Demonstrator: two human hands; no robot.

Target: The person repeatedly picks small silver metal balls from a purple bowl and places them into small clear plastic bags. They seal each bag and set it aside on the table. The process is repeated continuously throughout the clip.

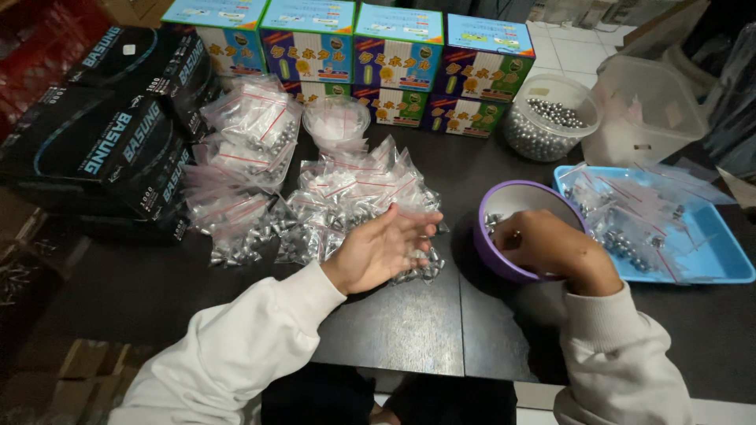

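Note:
My left hand (383, 246) lies palm up on the dark table, fingers spread, holding a small clear zip bag with metal balls against the pile of filled bags (339, 201). My right hand (551, 245) reaches down into a purple bowl (494, 250) that holds small metal balls; its fingers are curled inside the bowl and I cannot see what they grip. Both arms wear white sleeves.
A blue tray (709, 252) with empty zip bags and loose balls lies at the right. Behind it stand a clear tub of metal balls (543, 118) and an empty clear bin (650, 110). Colourful boxes (394, 55) line the back; black boxes (102, 134) stack at left.

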